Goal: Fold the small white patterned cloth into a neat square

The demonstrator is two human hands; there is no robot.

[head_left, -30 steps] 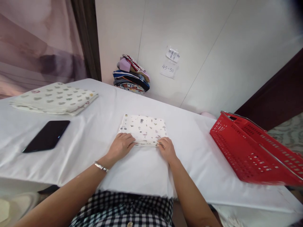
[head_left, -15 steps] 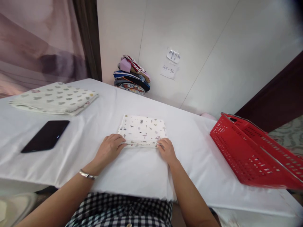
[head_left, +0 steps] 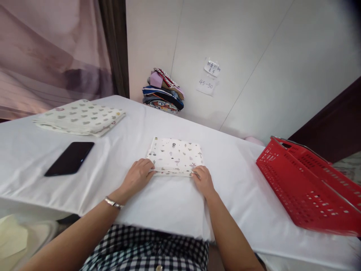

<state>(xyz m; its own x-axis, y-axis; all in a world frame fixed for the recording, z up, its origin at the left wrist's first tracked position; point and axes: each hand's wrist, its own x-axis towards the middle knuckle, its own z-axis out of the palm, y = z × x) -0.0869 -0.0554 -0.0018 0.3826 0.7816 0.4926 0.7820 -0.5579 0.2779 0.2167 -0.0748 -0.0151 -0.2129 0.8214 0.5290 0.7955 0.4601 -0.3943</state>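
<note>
A white cloth printed with small figures lies folded into a rectangle on the white-covered table. At its near left corner, my left hand pinches the layered edge between thumb and fingers. My right hand grips the near right corner in the same way. Along the near edge, between the hands, several fold layers show. Both hands are closed on the cloth, and it rests flat on the table.
A second folded cloth with grey-green prints lies at the far left, with a black phone nearer. A red plastic basket stands at the right. Stacked fabrics sit by the wall beside paper labels.
The view has turned slightly left, so everything appears shifted to the right. Both hands keep their grip on the cloth's near corners, and the cloth looks unchanged.
</note>
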